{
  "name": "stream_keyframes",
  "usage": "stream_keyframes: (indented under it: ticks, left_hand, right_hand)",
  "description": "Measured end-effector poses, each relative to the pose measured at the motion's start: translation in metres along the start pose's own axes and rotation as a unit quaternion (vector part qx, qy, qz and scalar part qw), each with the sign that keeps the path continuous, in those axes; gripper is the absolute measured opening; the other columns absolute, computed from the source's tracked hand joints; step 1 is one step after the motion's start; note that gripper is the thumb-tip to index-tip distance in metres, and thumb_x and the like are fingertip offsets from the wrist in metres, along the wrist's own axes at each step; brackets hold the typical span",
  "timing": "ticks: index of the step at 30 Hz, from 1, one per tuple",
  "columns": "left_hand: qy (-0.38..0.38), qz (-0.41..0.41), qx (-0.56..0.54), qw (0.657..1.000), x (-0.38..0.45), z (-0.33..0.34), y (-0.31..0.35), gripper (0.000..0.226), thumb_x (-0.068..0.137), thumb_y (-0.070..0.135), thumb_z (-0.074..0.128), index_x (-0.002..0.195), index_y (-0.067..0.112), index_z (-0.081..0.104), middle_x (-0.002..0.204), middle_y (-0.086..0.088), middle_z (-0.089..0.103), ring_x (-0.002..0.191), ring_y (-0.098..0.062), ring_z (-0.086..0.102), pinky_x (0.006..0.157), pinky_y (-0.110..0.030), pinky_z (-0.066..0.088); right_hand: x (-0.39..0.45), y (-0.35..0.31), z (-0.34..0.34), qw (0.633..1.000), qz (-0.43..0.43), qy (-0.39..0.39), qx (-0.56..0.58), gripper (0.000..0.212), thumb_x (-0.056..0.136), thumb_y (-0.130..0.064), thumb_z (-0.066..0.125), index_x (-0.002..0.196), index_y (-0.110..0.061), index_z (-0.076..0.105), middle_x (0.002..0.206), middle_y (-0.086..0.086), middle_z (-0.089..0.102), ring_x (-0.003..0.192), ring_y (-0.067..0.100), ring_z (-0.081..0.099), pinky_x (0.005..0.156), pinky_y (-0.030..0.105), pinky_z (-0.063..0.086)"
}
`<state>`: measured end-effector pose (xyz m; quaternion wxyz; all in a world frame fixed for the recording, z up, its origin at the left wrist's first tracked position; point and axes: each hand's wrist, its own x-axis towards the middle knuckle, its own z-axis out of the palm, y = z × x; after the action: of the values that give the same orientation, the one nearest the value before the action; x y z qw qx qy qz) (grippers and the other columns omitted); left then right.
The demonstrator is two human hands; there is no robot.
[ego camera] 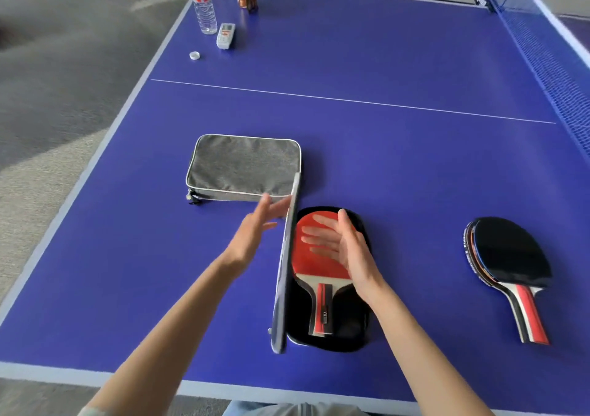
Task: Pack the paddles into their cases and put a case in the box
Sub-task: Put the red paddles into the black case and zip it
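Closing step under way on 1st case: the paddle-shaped case (332, 329) lies open on the counter (415, 166), its lid flap (287, 265) stood up on edge betw. the two hands. Left hand (255, 233) sits just left of the flap, fingers straight and spread, fingertips at or near the flap's outer face; contact looks likely but can't tell for sure, some blur. Right hand (344, 246) hovers just right of the flap, fingers straight and loosely apart, palm facing the flap, above the red paddle (314, 256) and holding nothing. Red paddle lies face up inside the case's lower half, handle toward the person, directly under the right hand. Second paddle (507, 265), black face up, lies on the counter well to the right of the right hand, not yet cased. Grey rectangular case (244, 166) lies zipped-looking beyond the left hand, near its fingertips, zip pull at its near-left corner. No box in view. Beyond, far from both hands: water bottle (204, 3), remote (226, 35), loose cap (194, 55), net (542, 32) at far right. Judgement: roughly a third done, 1 paddle seated, nothing zipped. Next move prob. calls for the left hand to tip the flap over rightward onto the paddle while the right hand clears out from under, then line up the edges so the zip can run; handle must sit square in the neck or the flap won't seat.
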<state>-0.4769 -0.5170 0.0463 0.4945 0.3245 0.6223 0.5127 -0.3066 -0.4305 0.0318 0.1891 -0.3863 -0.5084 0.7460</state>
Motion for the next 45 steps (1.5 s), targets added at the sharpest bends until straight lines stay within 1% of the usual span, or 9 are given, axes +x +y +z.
stream_keyframes:
  ticks: [4, 9, 16, 19, 22, 26, 30, 35, 45]
  left_hand:
    - [-0.031, -0.012, -0.014, 0.999, 0.014, 0.067, -0.012, 0.041, 0.098, 0.047, 0.033, 0.118, 0.030, 0.064, 0.099, 0.022, 0.070, 0.093, 0.014, 0.062, 0.079, -0.003, 0.046]
    - [-0.011, 0.050, 0.321, 0.946, 0.037, 0.108, -0.054, 0.038, 0.102, 0.031, 0.034, 0.136, 0.026, 0.049, 0.152, 0.003, 0.035, 0.145, -0.016, 0.019, 0.120, -0.044, 0.008]
    - [-0.020, 0.062, 0.558, 0.828, 0.038, 0.130, -0.110, 0.056, 0.101, 0.038, 0.027, 0.151, 0.028, 0.005, 0.159, 0.005, -0.013, 0.145, -0.021, -0.022, 0.115, -0.040, -0.016]
    - [0.004, 0.089, 0.468, 0.879, 0.040, 0.127, -0.106, 0.050, 0.100, 0.019, 0.036, 0.148, 0.020, 0.025, 0.159, 0.003, 0.009, 0.148, -0.020, -0.002, 0.119, -0.038, -0.006]
    - [0.137, 0.086, 0.207, 0.965, 0.025, 0.109, -0.090, 0.039, 0.092, -0.008, 0.042, 0.124, 0.007, 0.059, 0.130, -0.007, 0.058, 0.122, -0.019, 0.054, 0.109, -0.037, 0.039]
    - [0.263, -0.006, 0.132, 0.956, -0.025, 0.075, -0.089, 0.043, 0.088, -0.011, 0.042, 0.118, 0.013, 0.062, 0.118, 0.000, 0.064, 0.103, -0.011, 0.062, 0.084, -0.010, 0.046]
    - [0.235, -0.065, 0.133, 0.961, -0.075, 0.053, -0.113, 0.037, 0.091, -0.008, 0.045, 0.120, 0.010, 0.061, 0.118, -0.001, 0.065, 0.104, -0.015, 0.062, 0.078, -0.007, 0.045]
    - [0.166, -0.082, 0.113, 0.976, -0.114, 0.063, -0.132, 0.057, 0.077, -0.022, 0.045, 0.112, 0.019, 0.065, 0.104, 0.002, 0.071, 0.100, -0.015, 0.067, 0.086, -0.018, 0.052]
    - [0.314, -0.081, 0.177, 0.929, -0.120, 0.080, -0.145, 0.014, 0.079, -0.001, 0.070, 0.084, 0.011, 0.076, 0.079, 0.001, 0.075, 0.068, 0.011, 0.063, 0.065, -0.004, 0.047]
  right_hand:
    - [-0.010, -0.008, -0.029, 0.993, -0.048, 0.057, -0.090, 0.020, 0.091, -0.026, 0.062, 0.107, -0.018, 0.070, 0.097, 0.004, 0.076, 0.093, 0.020, 0.072, 0.087, 0.029, 0.054]
    - [-0.003, 0.022, -0.079, 0.983, 0.024, 0.141, -0.116, 0.015, 0.090, -0.006, 0.060, 0.102, -0.004, 0.069, 0.086, 0.009, 0.076, 0.079, 0.024, 0.073, 0.077, 0.029, 0.057]
    - [0.000, 0.064, -0.096, 0.894, -0.066, 0.249, -0.366, 0.043, 0.082, -0.009, 0.071, 0.123, -0.006, 0.059, 0.112, 0.013, 0.056, 0.098, 0.022, 0.055, 0.091, 0.029, 0.048]
    - [0.006, 0.064, -0.086, 0.823, -0.172, 0.201, -0.502, 0.055, 0.082, 0.006, 0.060, 0.135, -0.007, 0.048, 0.132, 0.012, 0.049, 0.124, 0.028, 0.043, 0.106, 0.039, 0.038]
    - [0.018, 0.059, -0.070, 0.802, -0.236, 0.055, -0.546, 0.050, 0.090, -0.001, 0.051, 0.139, -0.012, 0.046, 0.149, 0.010, 0.037, 0.141, 0.028, 0.029, 0.118, 0.040, 0.023]
    - [0.029, 0.076, -0.055, 0.758, -0.245, -0.115, -0.594, 0.050, 0.099, -0.033, 0.044, 0.146, -0.020, 0.036, 0.159, 0.004, 0.020, 0.148, 0.023, 0.009, 0.121, 0.039, 0.006]
    - [0.031, 0.096, -0.056, 0.676, -0.260, -0.101, -0.682, 0.058, 0.098, -0.049, 0.033, 0.151, -0.029, 0.019, 0.161, 0.001, 0.008, 0.149, 0.023, 0.000, 0.122, 0.042, 0.003]
    - [0.032, 0.097, -0.056, 0.674, -0.265, -0.094, -0.683, 0.060, 0.097, -0.050, 0.034, 0.151, -0.029, 0.018, 0.161, 0.001, 0.010, 0.149, 0.023, 0.002, 0.122, 0.042, 0.005]
    - [0.031, 0.098, -0.055, 0.672, -0.259, -0.089, -0.688, 0.060, 0.098, -0.046, 0.038, 0.151, -0.029, 0.016, 0.161, 0.000, 0.007, 0.149, 0.021, -0.001, 0.121, 0.041, 0.002]
